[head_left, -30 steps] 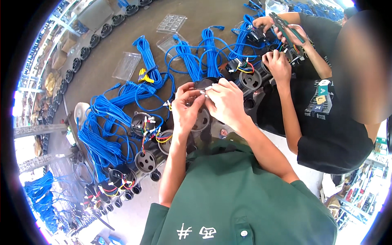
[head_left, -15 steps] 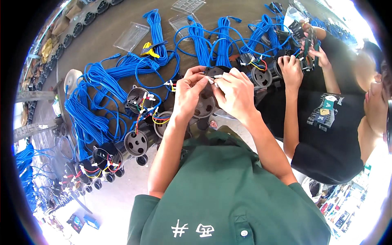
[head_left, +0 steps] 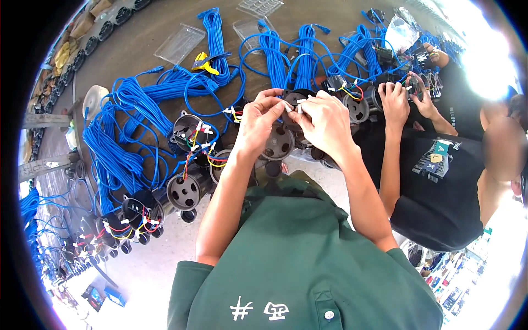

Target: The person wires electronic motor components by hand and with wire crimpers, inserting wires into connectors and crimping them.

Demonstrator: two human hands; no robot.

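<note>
White connectors [head_left: 288,108]: one pinched in left hand [head_left: 256,122], one in right hand [head_left: 325,116]. Best aligned straight, grip light.

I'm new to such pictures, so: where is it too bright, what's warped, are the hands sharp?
Head view: bright light bleaches the upper right and the floor lower left; head view: the line of dark round parts arcs along the upper-left rim; head view: left hand and right hand look fairly crisp.
</note>
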